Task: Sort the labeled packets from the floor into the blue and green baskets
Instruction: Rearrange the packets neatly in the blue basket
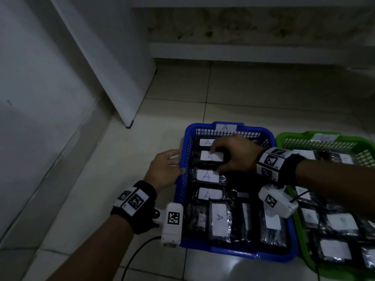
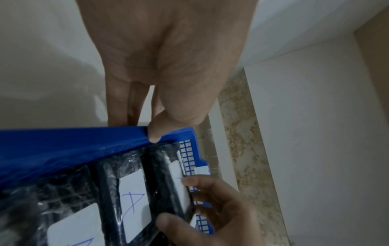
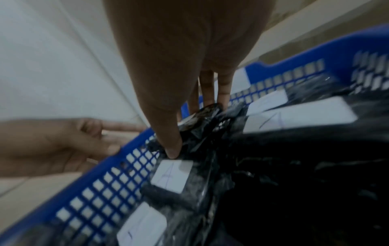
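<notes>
The blue basket (image 1: 233, 254) stands on the floor with an "A" tag on its far rim and holds several black packets with white "A" labels (image 1: 207, 176). To its right, the green basket (image 1: 304, 136) holds several more labelled packets (image 1: 334, 250). My right hand (image 1: 216, 160) reaches into the far left part of the blue basket and pinches one black "A" packet (image 1: 211, 156) between thumb and fingers. In the right wrist view the thumb presses its crinkled wrap (image 3: 206, 126). My left hand (image 1: 176, 162) holds the blue basket's left rim (image 2: 63, 141), thumb on top and fingers down the outside.
A white panel (image 1: 101, 57) leans against the wall at the left. A low stained ledge (image 1: 243, 51) runs along the back. Bare tile floor (image 1: 263, 94) lies beyond the baskets. A black cable (image 1: 138, 250) trails from my left wrist camera.
</notes>
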